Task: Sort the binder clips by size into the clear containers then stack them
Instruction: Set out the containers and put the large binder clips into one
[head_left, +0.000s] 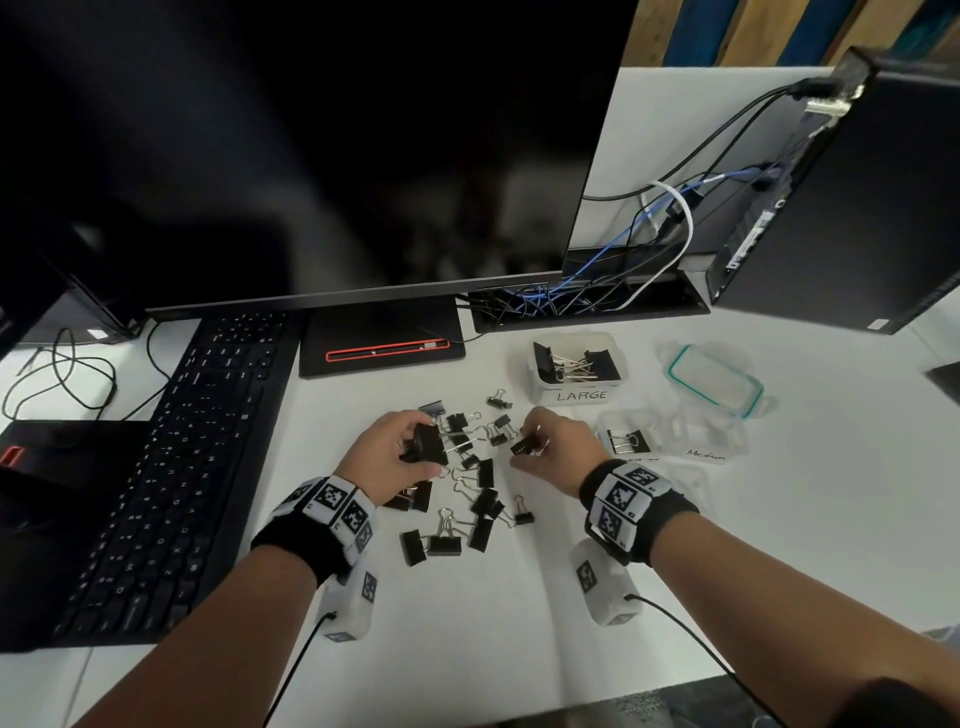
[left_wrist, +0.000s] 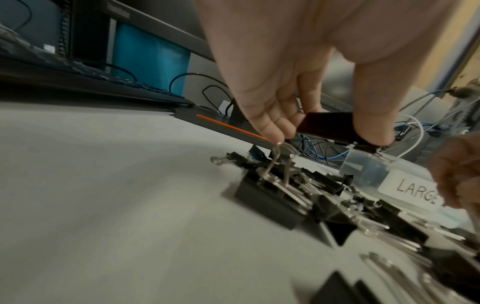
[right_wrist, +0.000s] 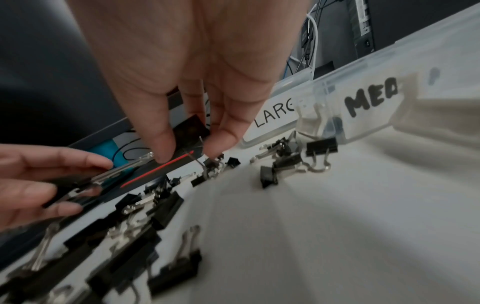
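Note:
Several black binder clips (head_left: 470, 499) of mixed sizes lie scattered on the white desk (head_left: 519, 623). My left hand (head_left: 400, 452) grips a large black clip (head_left: 428, 444) (left_wrist: 335, 127) between thumb and fingers, just above the pile. My right hand (head_left: 550, 447) pinches a smaller black clip (head_left: 524, 445) (right_wrist: 191, 133) over the pile's right side. A clear container labelled LARGE (head_left: 576, 366) (left_wrist: 405, 179) holds a few big clips behind the hands. A clear container labelled Medium (head_left: 670, 434) (right_wrist: 369, 98) to the right holds one clip.
A teal-rimmed clear lid (head_left: 714, 379) lies right of the LARGE container. A black keyboard (head_left: 176, 467) fills the left, a monitor (head_left: 311, 156) stands behind, its base (head_left: 382, 345) and a cable tray (head_left: 587, 301) beyond the clips. A black computer case (head_left: 857, 208) stands at the right.

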